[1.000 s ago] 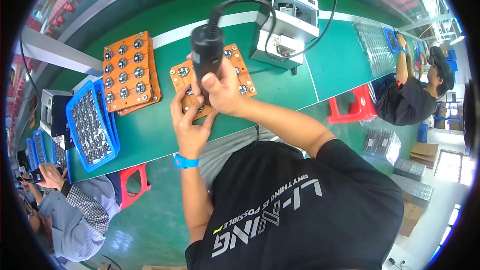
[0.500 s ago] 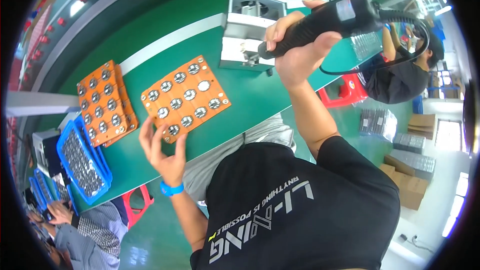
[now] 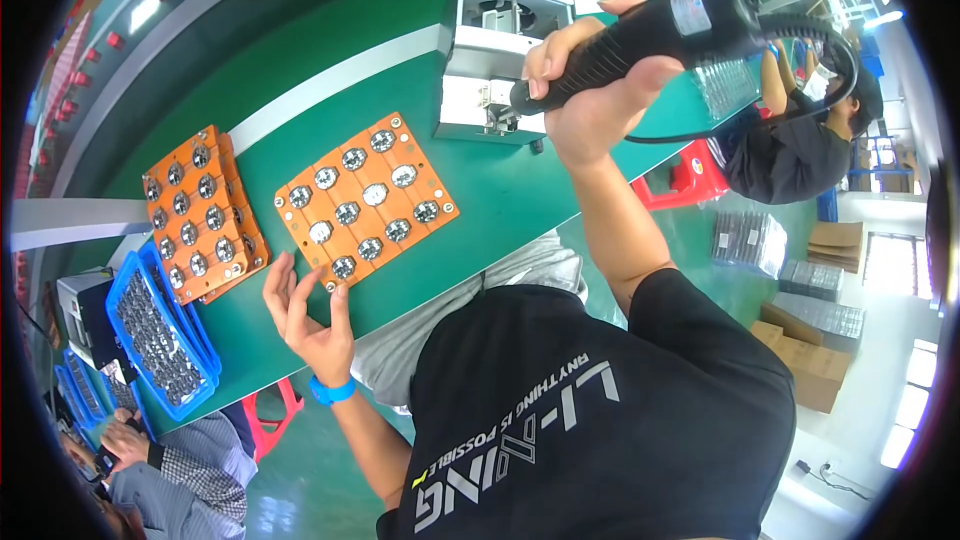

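Note:
My right hand [image 3: 592, 105] is wrapped around a black electric screwdriver [image 3: 640, 45] with a ribbed grip and a cable. The tool's tip is at the front outlet of a grey-white screw feeder [image 3: 490, 60]; whether they touch I cannot tell. On the green table in front of me lies an orange tray [image 3: 330, 202] with several round, dark-and-silver parts [image 3: 354, 159] seated in rows. My left hand [image 3: 318, 335] is beside the tray's near left corner, fingers spread and holding nothing.
More orange trays [image 3: 190, 215] with round parts are stacked to the left. Nearby, a blue bin [image 3: 165, 340] holds many small parts. A person [image 3: 800, 140] sits at the right by a red stool [image 3: 690, 180]; another person's hands [image 3: 122, 445] are at the lower left.
My left hand has drawn slightly away from the tray's corner, toward the lower left. The screwdriver remains at the feeder in my right hand. The whole view has shifted slightly.

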A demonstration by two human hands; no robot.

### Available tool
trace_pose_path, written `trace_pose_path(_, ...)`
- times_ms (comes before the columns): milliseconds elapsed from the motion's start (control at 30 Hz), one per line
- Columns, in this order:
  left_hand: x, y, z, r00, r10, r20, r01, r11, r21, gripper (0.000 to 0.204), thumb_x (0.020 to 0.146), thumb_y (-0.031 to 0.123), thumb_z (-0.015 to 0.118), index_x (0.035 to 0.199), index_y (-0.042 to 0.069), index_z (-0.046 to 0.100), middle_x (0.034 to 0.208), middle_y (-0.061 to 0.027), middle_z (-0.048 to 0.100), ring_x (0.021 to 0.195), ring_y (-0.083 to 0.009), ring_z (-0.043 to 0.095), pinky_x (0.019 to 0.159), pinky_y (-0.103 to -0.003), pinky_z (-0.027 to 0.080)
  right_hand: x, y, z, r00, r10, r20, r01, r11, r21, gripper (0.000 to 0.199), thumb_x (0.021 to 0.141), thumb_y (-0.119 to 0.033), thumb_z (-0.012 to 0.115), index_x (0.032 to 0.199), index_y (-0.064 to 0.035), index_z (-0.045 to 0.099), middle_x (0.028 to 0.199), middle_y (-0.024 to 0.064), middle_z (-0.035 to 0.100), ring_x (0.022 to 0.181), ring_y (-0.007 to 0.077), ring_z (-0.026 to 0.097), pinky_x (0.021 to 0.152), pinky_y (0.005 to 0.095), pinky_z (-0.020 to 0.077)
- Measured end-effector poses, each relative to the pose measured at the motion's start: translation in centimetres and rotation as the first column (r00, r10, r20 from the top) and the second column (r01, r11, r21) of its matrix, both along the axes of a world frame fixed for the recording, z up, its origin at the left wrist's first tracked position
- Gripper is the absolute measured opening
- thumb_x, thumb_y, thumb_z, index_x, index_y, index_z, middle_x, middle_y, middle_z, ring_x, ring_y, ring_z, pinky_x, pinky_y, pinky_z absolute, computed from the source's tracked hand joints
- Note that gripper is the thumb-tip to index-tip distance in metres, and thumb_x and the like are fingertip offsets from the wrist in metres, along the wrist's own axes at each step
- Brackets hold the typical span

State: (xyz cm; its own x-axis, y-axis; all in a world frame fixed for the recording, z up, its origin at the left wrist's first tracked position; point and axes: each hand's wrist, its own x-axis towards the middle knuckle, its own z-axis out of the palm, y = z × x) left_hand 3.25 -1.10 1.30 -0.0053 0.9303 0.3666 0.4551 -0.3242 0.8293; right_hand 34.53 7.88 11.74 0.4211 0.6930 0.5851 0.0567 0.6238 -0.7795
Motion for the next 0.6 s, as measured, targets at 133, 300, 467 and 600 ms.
trace_pose_path(133, -0.6, 0.2, -0.3, 0.998, -0.055, -0.006, 0.055, 0.998, -0.003, 0.021, 0.077, -0.002, 0.071, 0.098, -0.002, 0.069, 0.136, -0.0192, 0.047, 0.129, -0.0363, 0.047, 0.108, -0.048, 0.037, -1.0, 0.1, -1.3, 0.999, -0.008, 0.04, 0.009, 1.0, -0.012, 0.079, 0.084, -0.079, 0.04, 0.114, -0.0052, 0.038, 0.054, 0.0091, 0.048, 0.041, 0.0186, 0.044, 0.044, 0.0316, 0.0404)
trace_pose_path(300, -0.9, 0.1, 0.0, 0.999, -0.052, -0.009, 0.052, 0.999, -0.013, 0.021, 0.074, 0.0, 0.075, 0.094, 0.0, 0.071, 0.134, -0.0214, 0.048, 0.127, -0.0381, 0.048, 0.107, -0.049, 0.039, -1.2, 0.3, -1.8, 0.998, 0.039, 0.046, -0.035, 0.997, -0.075, 0.074, 0.088, -0.073, 0.043, 0.112, -0.0034, 0.04, 0.053, 0.0091, 0.047, 0.042, 0.018, 0.045, 0.043, 0.0302, 0.0391)
trace_pose_path(467, -1.7, -0.4, -0.6, 0.997, -0.056, 0.044, 0.056, 0.998, -0.003, 0.021, 0.072, -0.001, 0.076, 0.092, 0.001, 0.072, 0.132, -0.0208, 0.049, 0.125, -0.0379, 0.049, 0.106, -0.048, 0.04, -3.9, -1.3, -2.8, 0.981, 0.189, -0.049, -0.196, 0.952, -0.236, 0.076, 0.087, -0.078, 0.035, 0.117, -0.0082, 0.037, 0.056, 0.0086, 0.047, 0.042, 0.0185, 0.045, 0.047, 0.0317, 0.0404)
trace_pose_path(600, -2.2, -0.4, -1.3, 0.997, -0.057, 0.042, 0.057, 0.998, -0.004, 0.017, 0.072, -0.001, 0.076, 0.089, 0.001, 0.073, 0.13, -0.0202, 0.049, 0.125, -0.0364, 0.049, 0.105, -0.047, 0.041, -10.8, -3.7, -4.3, 0.928, 0.355, -0.115, -0.37, 0.914, -0.167, 0.088, 0.08, -0.086, 0.029, 0.123, -0.0098, 0.033, 0.058, 0.0086, 0.051, 0.043, 0.0193, 0.048, 0.049, 0.0329, 0.0461)
